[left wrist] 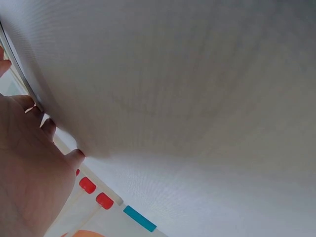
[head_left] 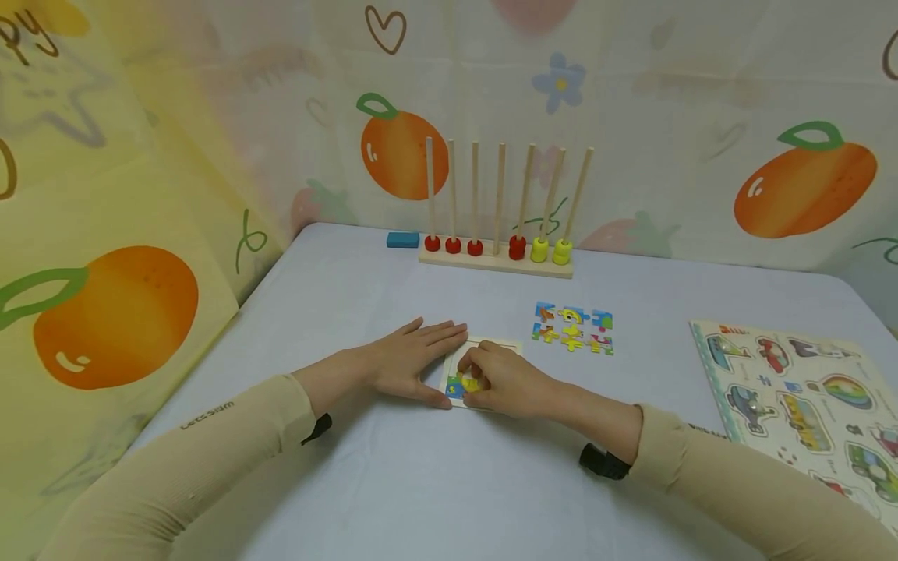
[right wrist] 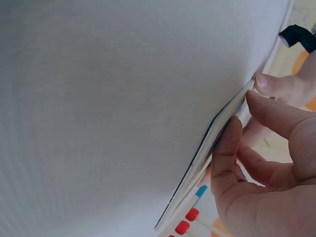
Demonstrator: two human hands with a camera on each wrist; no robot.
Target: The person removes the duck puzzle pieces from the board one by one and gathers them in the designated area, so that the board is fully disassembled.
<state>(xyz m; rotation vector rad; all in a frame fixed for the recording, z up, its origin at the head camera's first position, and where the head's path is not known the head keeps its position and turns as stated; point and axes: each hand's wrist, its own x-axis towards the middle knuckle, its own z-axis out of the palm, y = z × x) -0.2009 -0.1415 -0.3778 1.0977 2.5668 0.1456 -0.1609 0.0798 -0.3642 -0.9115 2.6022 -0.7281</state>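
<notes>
A small framed jigsaw board (head_left: 514, 347) lies on the table between both hands, with blue, green and yellow pieces in its lower left corner. My left hand (head_left: 414, 362) rests flat at the board's left side, fingers straight and thumb at the near corner. Over the board, my right hand (head_left: 512, 380) has its fingers curled and pinches a yellow puzzle piece (head_left: 470, 382), largely hidden by them. In the right wrist view the right hand's thumb and fingers (right wrist: 228, 140) are down at the board's surface. Several loose puzzle pieces (head_left: 571, 335) lie in two rows to the right.
A wooden bead counter (head_left: 494, 266) with upright rods and red and yellow beads stands at the back, a blue block (head_left: 403, 240) beside its left end. A large picture puzzle board (head_left: 768, 358) lies at the right. A printed cloth (head_left: 491, 93) hangs behind the table.
</notes>
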